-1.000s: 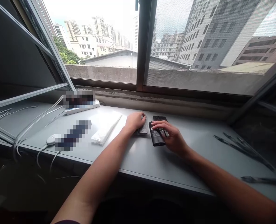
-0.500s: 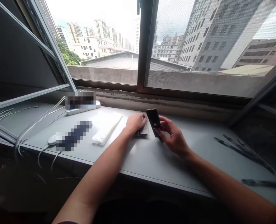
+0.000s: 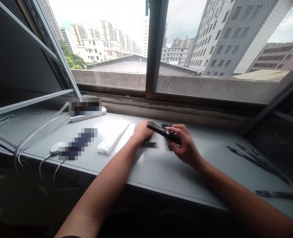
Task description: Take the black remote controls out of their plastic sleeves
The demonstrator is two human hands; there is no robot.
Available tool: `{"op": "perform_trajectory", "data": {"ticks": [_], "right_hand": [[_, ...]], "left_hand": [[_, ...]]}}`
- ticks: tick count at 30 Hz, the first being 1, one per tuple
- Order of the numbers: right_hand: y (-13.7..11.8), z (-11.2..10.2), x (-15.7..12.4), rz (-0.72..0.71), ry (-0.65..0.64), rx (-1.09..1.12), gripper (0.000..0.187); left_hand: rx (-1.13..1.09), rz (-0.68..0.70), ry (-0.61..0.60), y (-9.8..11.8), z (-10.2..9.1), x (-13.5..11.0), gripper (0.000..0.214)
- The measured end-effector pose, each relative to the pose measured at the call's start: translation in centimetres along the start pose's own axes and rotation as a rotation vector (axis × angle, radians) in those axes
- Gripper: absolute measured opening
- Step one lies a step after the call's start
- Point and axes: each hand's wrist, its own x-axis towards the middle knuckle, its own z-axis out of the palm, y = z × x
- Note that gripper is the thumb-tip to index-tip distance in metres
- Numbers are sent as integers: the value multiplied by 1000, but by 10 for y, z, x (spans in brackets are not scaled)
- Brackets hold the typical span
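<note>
My right hand is closed around a slim black phone-like device, held above the desk with its narrow edge towards me. Its far end points left and overlaps my left hand. That hand lies at a dark flat item that seems to be in clear plastic; its fingertips are hidden behind the black device. Beyond and under my right hand, another dark object shows in part, too covered to name.
Left of my hands lies a white plastic packet on the grey desk. Farther left are a white power strip, cables and pixelated items. Black strips lie at the right. A window frame rises behind the desk.
My right hand has turned the black device from nearly upright, broad face showing, to tilted left and edge-on. My left hand has stayed in about the same place.
</note>
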Motion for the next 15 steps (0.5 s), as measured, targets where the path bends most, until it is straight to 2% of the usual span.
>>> {"op": "perform_trajectory", "data": {"ticks": [5,8,12,15], "right_hand": [[1,1,1,-144,-44,-127,58],[2,1,0,-197,-62,-199,65],[2,0,0,-168,-44,-211,63],[1,1,-1,-84,-20,-141,53]], "left_hand": [[56,80,14,-6,3,2,28],[108,73,20,-9,9,7,31],[114,56,-6,-6,6,6,33],[103,56,-19,-3,0,2,31]]}}
